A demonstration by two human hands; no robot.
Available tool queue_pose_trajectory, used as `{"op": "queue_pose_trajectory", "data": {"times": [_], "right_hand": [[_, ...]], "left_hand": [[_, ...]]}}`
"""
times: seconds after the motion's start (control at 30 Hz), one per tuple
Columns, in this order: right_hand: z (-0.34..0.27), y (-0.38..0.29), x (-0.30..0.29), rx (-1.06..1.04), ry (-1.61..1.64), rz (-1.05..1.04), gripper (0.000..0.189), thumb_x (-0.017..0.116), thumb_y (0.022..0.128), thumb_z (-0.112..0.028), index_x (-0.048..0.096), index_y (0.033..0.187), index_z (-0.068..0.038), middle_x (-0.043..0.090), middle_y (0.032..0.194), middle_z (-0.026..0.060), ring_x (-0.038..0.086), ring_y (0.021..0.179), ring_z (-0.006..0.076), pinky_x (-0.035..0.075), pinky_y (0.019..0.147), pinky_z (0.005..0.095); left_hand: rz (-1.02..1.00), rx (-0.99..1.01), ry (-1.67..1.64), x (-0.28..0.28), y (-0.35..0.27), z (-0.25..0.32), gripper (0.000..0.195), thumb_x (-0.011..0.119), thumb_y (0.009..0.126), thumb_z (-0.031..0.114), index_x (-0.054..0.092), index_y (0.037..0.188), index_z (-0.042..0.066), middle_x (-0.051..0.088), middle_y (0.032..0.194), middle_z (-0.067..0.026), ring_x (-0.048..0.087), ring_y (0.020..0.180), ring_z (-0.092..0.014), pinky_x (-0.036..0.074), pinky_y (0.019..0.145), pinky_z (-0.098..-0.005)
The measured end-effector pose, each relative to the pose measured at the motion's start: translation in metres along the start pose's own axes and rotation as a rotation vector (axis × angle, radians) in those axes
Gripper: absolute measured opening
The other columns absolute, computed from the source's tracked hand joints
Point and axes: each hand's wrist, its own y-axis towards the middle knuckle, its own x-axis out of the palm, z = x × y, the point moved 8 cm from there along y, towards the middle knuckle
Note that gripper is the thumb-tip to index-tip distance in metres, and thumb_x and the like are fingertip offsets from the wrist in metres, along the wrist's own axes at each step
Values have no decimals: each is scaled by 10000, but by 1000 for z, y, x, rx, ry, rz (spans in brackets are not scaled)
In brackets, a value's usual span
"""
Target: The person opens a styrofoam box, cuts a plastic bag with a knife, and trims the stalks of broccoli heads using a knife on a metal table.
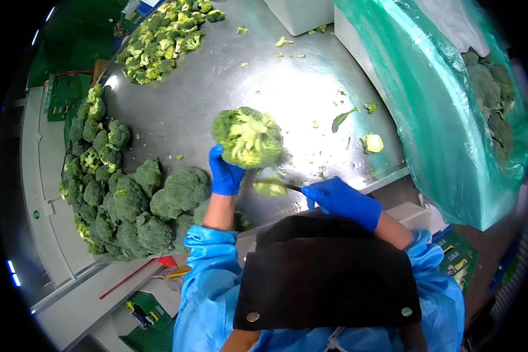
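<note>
My left hand [225, 172], in a blue glove, holds a large broccoli head [248, 136] above the steel table [176, 110], its pale stems facing up. In a matching glove, my right hand [343, 200] grips a knife [290, 186] by its dark handle; the blade is blurred and points left. A pale green broccoli piece [270, 188] shows beside the blade, just below the head. A cut stem chunk [372, 143] and a narrow leaf [344, 119] lie on the table to the right, among small scraps.
Whole broccoli heads [154, 233] are piled along the left and near left edge. Cut florets [158, 48] form a heap at the far left. On the right, a green plastic liner [440, 132] drapes a container with more broccoli [488, 88]. Green crates [152, 319] stand below.
</note>
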Motion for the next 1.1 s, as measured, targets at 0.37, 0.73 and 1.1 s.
{"op": "queue_pose_trajectory", "data": {"times": [0.37,0.73,1.1], "right_hand": [[-48,-9,-14,-199,51,101,428,486,1004,-419,671,877,-55,600,625,105,577,553,197,473,595,313],[-48,-2,-28,-193,-208,186,564,421,977,-566,667,847,-76,628,664,151,633,647,340,492,638,404],[-13,1,-7,22,174,-99,615,402,998,-552,667,752,-55,489,520,21,469,500,100,400,520,272]], "left_hand": [[-151,-217,-354,22,-2,-30,723,321,967,589,392,1437,45,454,1426,-208,455,1291,-415,370,1094,-547],[-146,-62,-67,-1,3,-14,676,357,929,528,470,1379,37,525,1349,-203,529,1213,-368,405,1066,-544],[-429,-134,-254,17,2,-23,839,511,786,585,412,1448,80,384,1495,-175,382,1357,-398,309,1136,-559]]}}
